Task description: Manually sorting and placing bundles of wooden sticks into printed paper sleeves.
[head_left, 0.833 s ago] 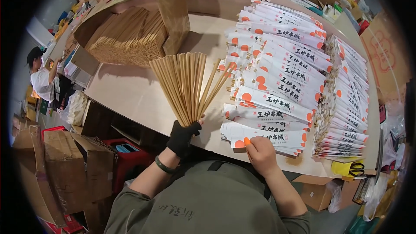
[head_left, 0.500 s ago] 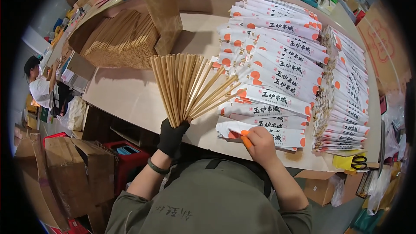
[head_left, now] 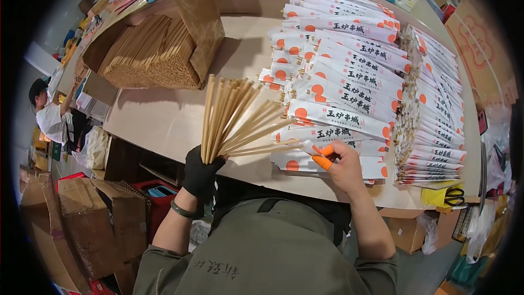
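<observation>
My left hand (head_left: 203, 175), in a black glove, is closed round the lower ends of a fanned bundle of wooden chopsticks (head_left: 232, 112). A couple of sticks lean out to the right, their tips at the mouth of a white paper chopstick sleeve (head_left: 309, 148). Orange covers sit on the thumb and a finger of my right hand (head_left: 341, 165), which pinches that sleeve's end. How far the tips reach inside cannot be seen. Under and beyond this hand lies a stack of white sleeves (head_left: 349, 114) with orange dots and dark lettering.
A carton (head_left: 210, 27) on its side at the back left holds many loose chopsticks (head_left: 155, 54). Filled sleeves (head_left: 434, 114) are piled at the right, near black-handled scissors (head_left: 454, 196) at the table edge. Cardboard boxes (head_left: 82, 207) stand low at left; another person (head_left: 52, 112) is beyond.
The bundle has tipped to the right, with some sticks lowered toward my right hand. My right hand has risen slightly and lifted a sleeve's end to the stick tips.
</observation>
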### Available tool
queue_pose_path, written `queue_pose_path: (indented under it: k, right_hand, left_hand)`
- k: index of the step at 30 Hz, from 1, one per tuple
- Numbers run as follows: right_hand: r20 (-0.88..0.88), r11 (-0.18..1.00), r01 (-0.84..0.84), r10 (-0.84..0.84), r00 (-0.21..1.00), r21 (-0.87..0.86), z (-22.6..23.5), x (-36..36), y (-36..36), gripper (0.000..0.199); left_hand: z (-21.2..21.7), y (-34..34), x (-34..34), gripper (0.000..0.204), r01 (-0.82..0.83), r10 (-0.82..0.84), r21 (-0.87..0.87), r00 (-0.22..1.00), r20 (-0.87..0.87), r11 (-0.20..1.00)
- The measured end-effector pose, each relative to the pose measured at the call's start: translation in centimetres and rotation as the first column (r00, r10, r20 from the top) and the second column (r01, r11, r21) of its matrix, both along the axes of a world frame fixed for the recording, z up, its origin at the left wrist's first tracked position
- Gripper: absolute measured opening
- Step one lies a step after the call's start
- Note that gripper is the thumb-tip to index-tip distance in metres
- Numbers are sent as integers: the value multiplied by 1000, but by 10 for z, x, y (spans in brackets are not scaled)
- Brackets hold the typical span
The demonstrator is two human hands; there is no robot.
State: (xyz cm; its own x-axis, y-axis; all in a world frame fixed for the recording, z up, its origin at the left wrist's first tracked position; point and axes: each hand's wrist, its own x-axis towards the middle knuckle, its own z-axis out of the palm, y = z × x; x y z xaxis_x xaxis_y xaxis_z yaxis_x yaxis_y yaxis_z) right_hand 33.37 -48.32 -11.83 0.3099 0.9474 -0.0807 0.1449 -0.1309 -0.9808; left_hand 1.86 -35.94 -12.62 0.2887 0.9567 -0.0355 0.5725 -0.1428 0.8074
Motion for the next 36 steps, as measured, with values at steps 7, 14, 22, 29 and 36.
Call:
queue_pose_path:
  k: [7, 14, 22, 29, 36]
  right_hand:
    - [638, 933, -242, 17, 770, 267, 2, 0, 0, 13]
    - [862, 826, -402, -181, 474, 395, 15, -37, 43, 32]
    - [929, 854, -509, 93, 358, 111, -31, -20, -12, 24]
    - [796, 887, -351, -30, 605, 300, -35, -18, -11, 13]
    - [263, 996, 56, -73, 962, 70, -9, -8, 6, 16]
  left_hand:
    - [9, 20, -1, 26, 369, -298, 310, 920, -254, 876]
    - [26, -8, 111, 17, 189, -25, -218, 807, 590, 957]
    - [-16, 10, 72, 25, -51, 70, -92, 973, 220, 994]
    - [-35, 2, 53, 21, -153, 154, -29, 933, 324, 988]
    - [-13, 7, 27, 24, -42, 39, 56, 998, 58, 998]
